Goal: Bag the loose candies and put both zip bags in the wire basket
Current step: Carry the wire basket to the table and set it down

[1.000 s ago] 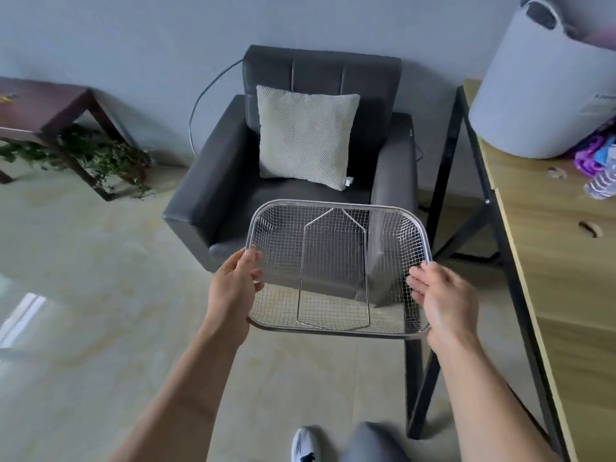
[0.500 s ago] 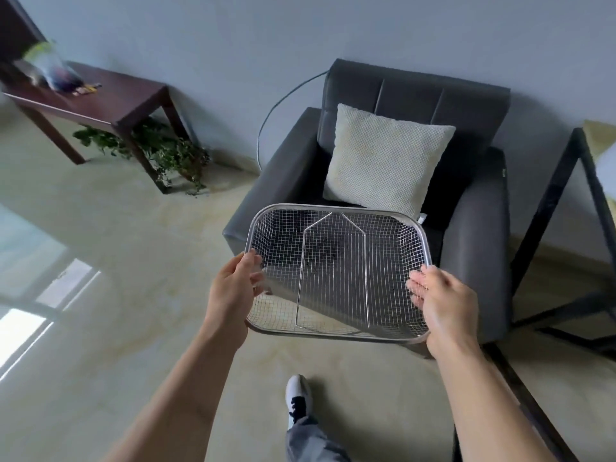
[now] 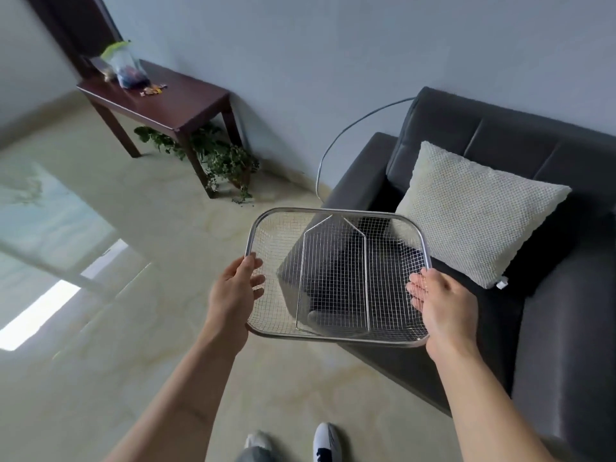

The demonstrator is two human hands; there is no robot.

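Two hands of yours hold the empty wire basket [image 3: 336, 278] in the air, left hand [image 3: 233, 295] gripping its left rim, right hand [image 3: 440, 305] gripping its right rim, zip bag [image 3: 128, 70] and loose candies [image 3: 153, 90] far beyond the basket on a dark side table [image 3: 180, 105]

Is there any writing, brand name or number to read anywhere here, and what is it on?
None can be read.
Small white tag at the corner of the cushion: too small to read.
Zip bag on the dark side table: any print is too blurred to tell.
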